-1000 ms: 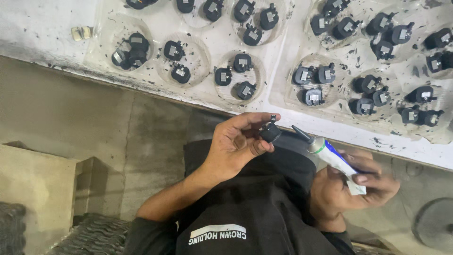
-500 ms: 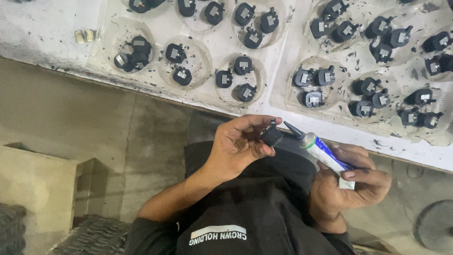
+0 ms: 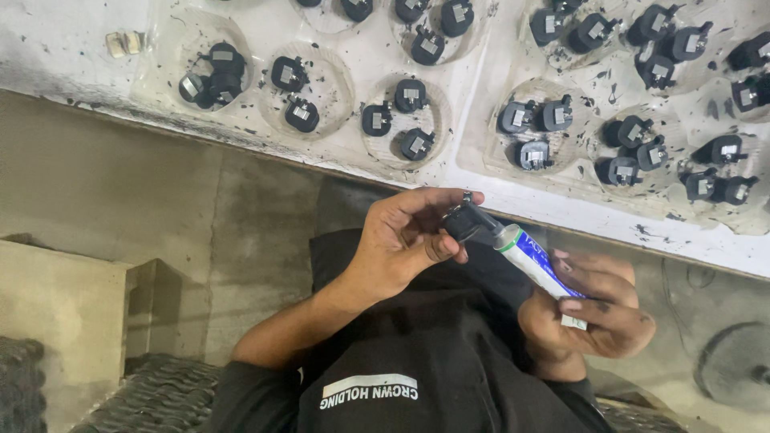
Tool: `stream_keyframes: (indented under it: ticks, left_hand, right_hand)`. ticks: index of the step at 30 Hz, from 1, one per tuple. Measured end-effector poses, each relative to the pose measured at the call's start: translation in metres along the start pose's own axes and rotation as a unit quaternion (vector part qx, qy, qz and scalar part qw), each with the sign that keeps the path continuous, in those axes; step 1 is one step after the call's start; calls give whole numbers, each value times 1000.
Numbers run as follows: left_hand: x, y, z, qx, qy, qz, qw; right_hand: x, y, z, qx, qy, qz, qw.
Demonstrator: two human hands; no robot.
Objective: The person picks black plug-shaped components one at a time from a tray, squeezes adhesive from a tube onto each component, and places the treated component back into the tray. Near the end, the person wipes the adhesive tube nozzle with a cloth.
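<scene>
Glue tube (image 3: 536, 261), white with a blue print and a green collar, lies slanted between the two hands above the person's dark shirt (image 3: 425, 353), its nozzle end meeting a small black part (image 3: 468, 222).

Largest in view is the white table (image 3: 72, 48), stained with dark specks, running across the top. On it sit clear plastic trays (image 3: 337, 88) with round wells, each well holding two or three black parts (image 3: 411, 96) with small metal faces. Below the table edge is a grey concrete floor (image 3: 120, 192), and at lower left a pale block (image 3: 56, 305).

The left hand (image 3: 397, 248) comes up from a bent forearm, palm toward the camera, fingers curled; thumb and forefinger pinch the small black part at its sides. The right hand (image 3: 593, 309) is lower and to the right, fingers wrapped around the tail of the glue tube, squeezing the flattened end, so it is closed around the tube.

Compared with a second ago, the tube's nozzle has moved closer in: then it pointed at the part from a short way off, now it touches it. The right hand has shifted a little toward the left hand, and the left hand has kept its pinch on the part at about the same place over the shirt. The trays look unchanged.
</scene>
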State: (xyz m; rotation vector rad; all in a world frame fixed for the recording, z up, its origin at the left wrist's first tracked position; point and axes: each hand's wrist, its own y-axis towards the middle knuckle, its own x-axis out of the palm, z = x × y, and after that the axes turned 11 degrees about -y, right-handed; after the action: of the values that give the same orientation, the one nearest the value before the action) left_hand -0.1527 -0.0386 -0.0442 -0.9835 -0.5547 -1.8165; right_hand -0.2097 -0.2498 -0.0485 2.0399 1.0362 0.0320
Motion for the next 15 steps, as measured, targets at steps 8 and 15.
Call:
stream_keyframes:
  ticks: [8, 15]
  left_hand:
    - [-6, 0, -1, -13, -18, -14, 1000]
    - [-10, 1, -3, -27, -28, -6, 999]
  right_hand:
    - [5, 5, 9, -63, 37, 29, 997]
    - [6, 4, 10, -60, 33, 37, 997]
